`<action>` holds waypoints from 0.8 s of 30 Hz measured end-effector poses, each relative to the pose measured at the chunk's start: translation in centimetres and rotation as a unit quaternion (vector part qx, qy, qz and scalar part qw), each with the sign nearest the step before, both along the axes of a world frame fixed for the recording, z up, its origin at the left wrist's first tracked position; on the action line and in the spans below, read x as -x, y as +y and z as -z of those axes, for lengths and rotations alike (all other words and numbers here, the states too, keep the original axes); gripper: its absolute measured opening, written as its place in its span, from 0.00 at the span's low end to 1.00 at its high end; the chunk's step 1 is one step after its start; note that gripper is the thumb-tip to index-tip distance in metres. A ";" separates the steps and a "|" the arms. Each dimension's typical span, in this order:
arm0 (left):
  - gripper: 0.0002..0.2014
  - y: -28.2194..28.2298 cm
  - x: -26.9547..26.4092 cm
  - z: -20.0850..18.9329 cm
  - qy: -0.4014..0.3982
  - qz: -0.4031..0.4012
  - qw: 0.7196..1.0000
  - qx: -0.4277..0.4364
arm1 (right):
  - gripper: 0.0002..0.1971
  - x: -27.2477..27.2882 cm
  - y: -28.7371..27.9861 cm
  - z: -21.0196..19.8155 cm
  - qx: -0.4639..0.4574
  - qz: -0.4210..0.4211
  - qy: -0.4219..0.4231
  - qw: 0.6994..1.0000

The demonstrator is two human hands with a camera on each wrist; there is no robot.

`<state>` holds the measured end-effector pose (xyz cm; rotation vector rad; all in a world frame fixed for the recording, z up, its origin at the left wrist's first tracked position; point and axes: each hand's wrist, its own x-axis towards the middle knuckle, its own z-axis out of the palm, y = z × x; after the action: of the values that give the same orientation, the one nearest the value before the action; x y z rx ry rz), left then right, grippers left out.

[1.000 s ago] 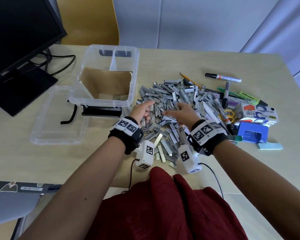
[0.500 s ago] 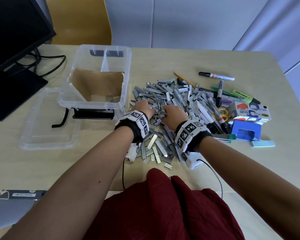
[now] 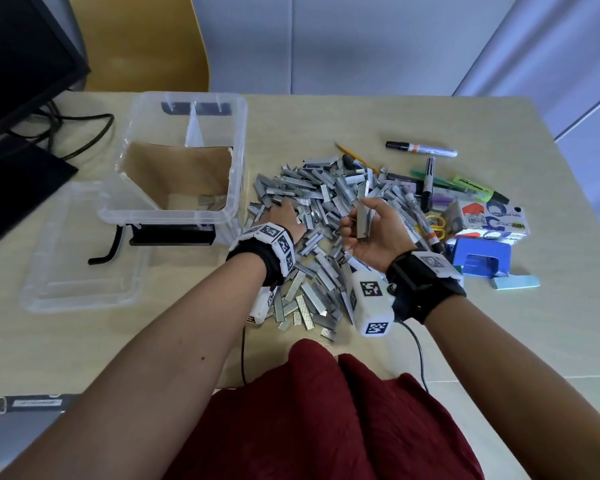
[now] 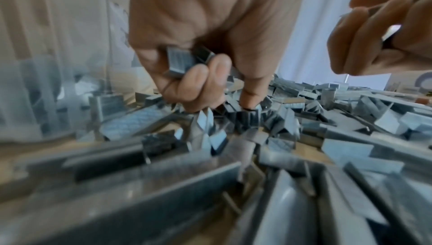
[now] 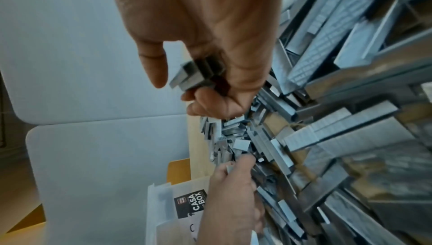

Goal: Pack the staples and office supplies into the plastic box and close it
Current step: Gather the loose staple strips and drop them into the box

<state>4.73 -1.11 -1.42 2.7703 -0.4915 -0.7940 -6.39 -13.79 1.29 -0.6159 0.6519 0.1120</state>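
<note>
Lifting my right hand (image 3: 373,233) out of the staple pile (image 3: 326,202), I now have it turned palm up with the fingers curled round a few staple strips (image 3: 362,221); half a second ago it lay palm down on the heap beside my left. The right wrist view shows the same strips (image 5: 194,77) clamped between curled fingers and palm, thumb sticking out.

My left hand (image 3: 284,220) is still down in the pile, knuckles up, and has hardly shifted. Its fingers (image 4: 198,80) are bent round a couple of short strips (image 4: 184,60), with the fingertips dug into the loose staples beneath.

The plastic box (image 3: 236,161) stands open just left of my left hand, touching the edge of the pile, with a few strips on its floor. Its lid (image 3: 80,292) lies flat further left, nearer me. Markers (image 3: 421,149), a small printed carton (image 3: 489,220) and a blue hole punch (image 3: 478,259) sit beyond my right hand, where they were before.
</note>
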 end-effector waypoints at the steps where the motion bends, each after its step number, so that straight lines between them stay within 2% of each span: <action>1: 0.23 0.0 0.1 0.1 -0.005 0.004 1.000 0.002 | 0.13 0.0 0.0 0.1 0.003 0.000 0.011 1.000; 5: 0.25 0.3 -0.1 0.1 0.022 0.006 0.999 0.031 | 0.12 0.0 0.1 0.9 0.020 -0.010 0.039 0.999; 7: 0.25 0.7 -0.1 -0.3 0.056 -0.020 0.995 0.085 | 0.13 0.0 0.3 1.1 0.024 -0.010 0.045 0.999; 11: 0.22 1.5 0.7 -1.5 0.097 -0.084 0.970 0.208 | 0.13 -0.3 0.8 0.9 0.022 -0.002 0.042 0.999; 14: 0.16 2.1 1.5 -3.7 0.125 -0.104 0.935 0.316 | 0.12 -0.9 1.3 0.6 0.017 0.002 0.037 0.999; 16: 0.06 2.7 2.0 -6.2 0.148 -0.115 0.895 0.404 | 0.12 -1.4 1.8 0.2 0.027 0.001 0.037 0.999; 17: 0.02 3.2 2.1 -7.6 0.168 -0.129 0.865 0.456 | 0.12 -1.6 2.1 0.0 0.031 -0.002 0.037 0.999; 19: 0.08 4.5 1.9 -9.9 0.185 -0.162 0.805 0.541 | 0.12 -2.0 2.7 -0.3 0.032 -0.007 0.035 0.999; 22: 0.14 6.9 0.7 -12.4 0.166 -0.210 0.738 0.619 | 0.13 -2.4 3.6 -0.5 0.025 -0.016 0.030 0.999; 24: 0.15 8.4 -1.0 -13.0 0.178 -0.298 0.679 0.647 | 0.13 -2.6 4.0 -0.5 0.031 -0.026 0.029 0.999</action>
<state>5.75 7.27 11.61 1.2272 0.0257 -0.4520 -3.81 -9.80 1.81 -0.6923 0.6981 0.1586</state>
